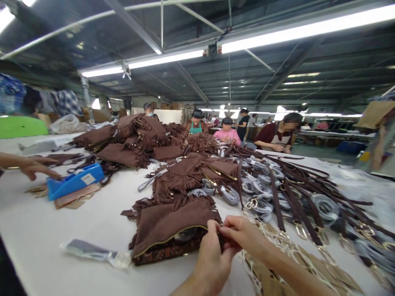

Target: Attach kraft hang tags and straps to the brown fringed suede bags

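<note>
A brown suede fringed bag with a gold zipper lies on the white table right in front of me. My left hand pinches the bag's right end by the zipper. My right hand is closed just beside it, fingertips meeting the left hand's at the same spot. What the fingertips grip there is too small to make out. Under my right forearm lie tan paper tags on white strings.
More brown fringed bags are piled mid-table. Brown straps with wrapped buckles spread to the right. A clear packet lies near left. Another person's hand touches a blue tray. Several workers sit at the far side.
</note>
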Demonstrator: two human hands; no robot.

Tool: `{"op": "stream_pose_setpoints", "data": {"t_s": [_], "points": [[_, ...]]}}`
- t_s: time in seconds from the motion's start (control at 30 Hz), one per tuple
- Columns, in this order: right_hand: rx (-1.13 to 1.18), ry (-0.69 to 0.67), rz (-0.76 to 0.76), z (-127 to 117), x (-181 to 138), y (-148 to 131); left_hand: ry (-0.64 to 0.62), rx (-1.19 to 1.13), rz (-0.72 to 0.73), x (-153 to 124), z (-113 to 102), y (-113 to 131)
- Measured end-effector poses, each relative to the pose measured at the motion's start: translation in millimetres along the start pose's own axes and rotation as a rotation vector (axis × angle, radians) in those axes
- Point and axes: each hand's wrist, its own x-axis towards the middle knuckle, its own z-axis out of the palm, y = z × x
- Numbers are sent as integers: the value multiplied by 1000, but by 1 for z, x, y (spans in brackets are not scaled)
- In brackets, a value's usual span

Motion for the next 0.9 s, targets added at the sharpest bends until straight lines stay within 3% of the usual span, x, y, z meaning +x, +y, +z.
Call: {"op": "stream_pose_setpoints", "data": {"t_s": [0.13, 0.27, 0.37, 0.47, 0.57, 0.7, 0.8, 0.9], "points": [[-43, -87, -105, 0, -22, 12, -157, 487, 14, -12, -21, 5], [-316, -49, -220, 32, -42, 12, -284, 914, -21, -36, -51, 8], [-523, 32, -306, 67, -50, 2, -195, 1037, -99, -52, -69, -1], [-529, 33, -339, 86, -53, -10, -55, 1079, -169, -63, -92, -14], [-517, 29, -336, 78, -56, -7, 78, 1107, -243, -71, -128, -26], [-627, 77, -205, 53, -55, 27, 262, 1153, -413, -91, -182, -42], [-698, 111, -131, 48, -58, 46, 241, 1165, -425, -110, -206, -63], [-665, 51, -129, 50, -67, 41, 172, 1158, -347, -118, -216, -86]]}}
